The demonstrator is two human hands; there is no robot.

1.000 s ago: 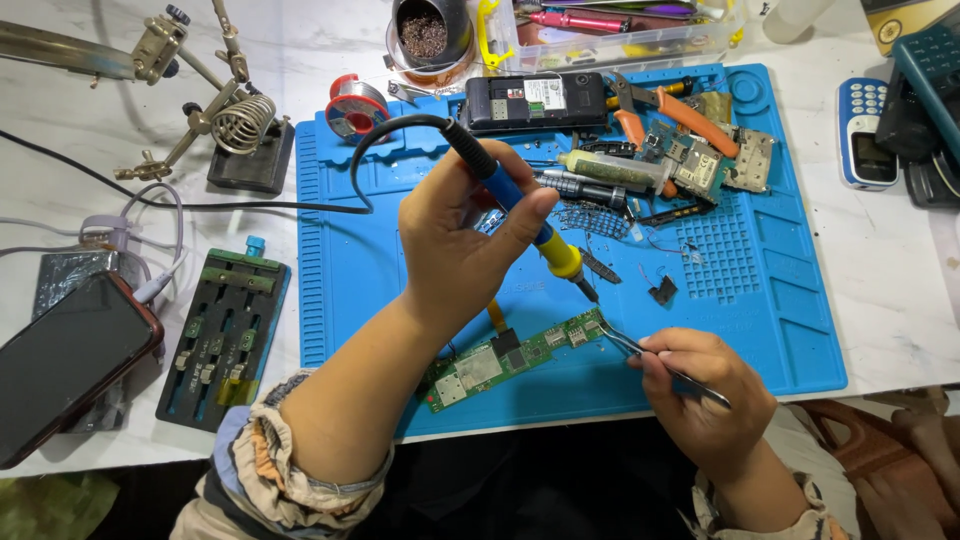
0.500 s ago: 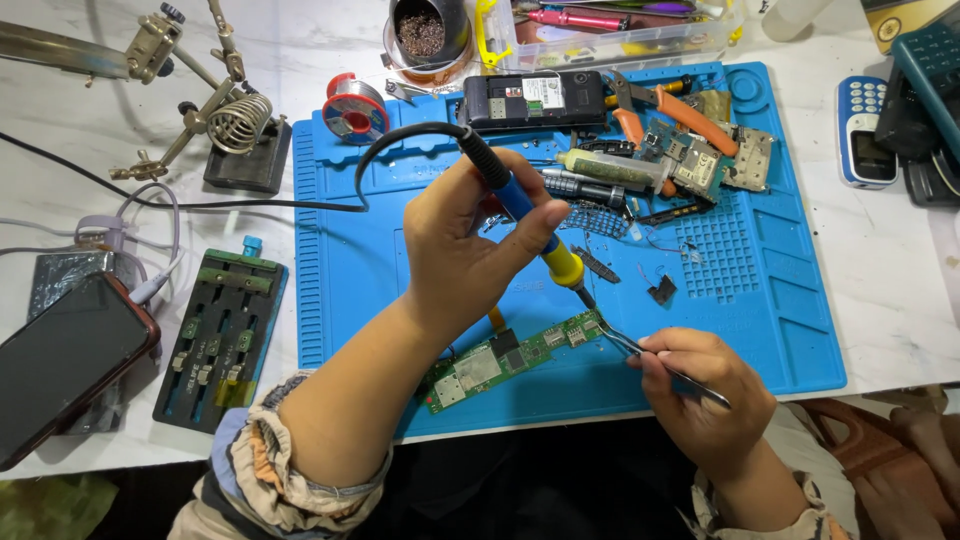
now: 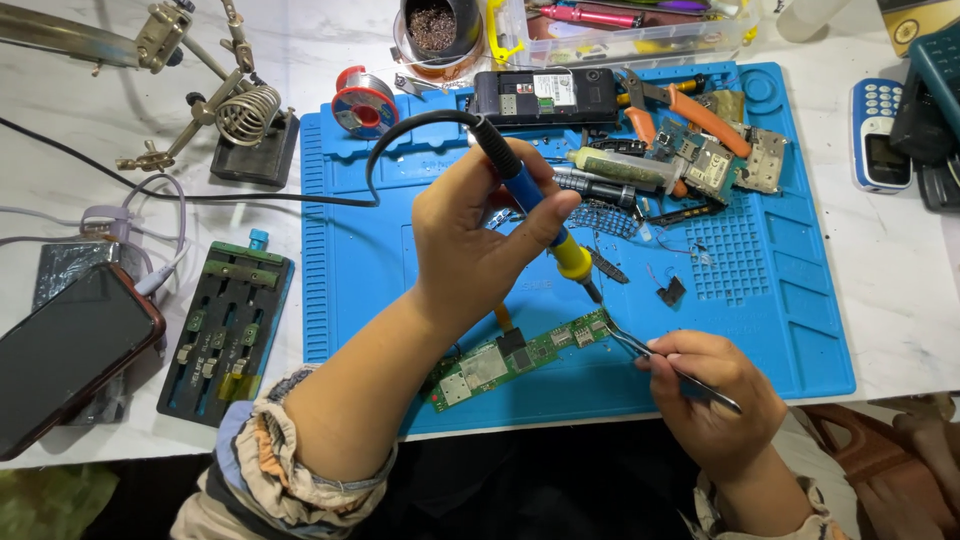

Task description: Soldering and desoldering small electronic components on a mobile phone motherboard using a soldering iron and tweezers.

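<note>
My left hand [image 3: 470, 235] grips a soldering iron [image 3: 540, 215] with a blue and yellow handle, its tip pointing down toward the right end of a green circuit board [image 3: 515, 358]. The board lies on a blue work mat [image 3: 380, 250]. My right hand [image 3: 710, 395] holds metal tweezers [image 3: 640, 350] whose tips touch the board's right end, just below the iron's tip. The iron's black cable loops back to the left over the mat.
A solder spool [image 3: 364, 103], a black phone body [image 3: 545, 95], loose boards and orange-handled cutters [image 3: 685, 110] crowd the mat's far side. An iron stand [image 3: 245, 125], a black board holder [image 3: 225, 330] and a dark smartphone [image 3: 65, 350] lie left. A blue keypad phone [image 3: 880, 135] sits right.
My left hand has moved slightly to the right with the soldering iron, bringing its tip closer to the board's right end. My right hand and the tweezers stay put.
</note>
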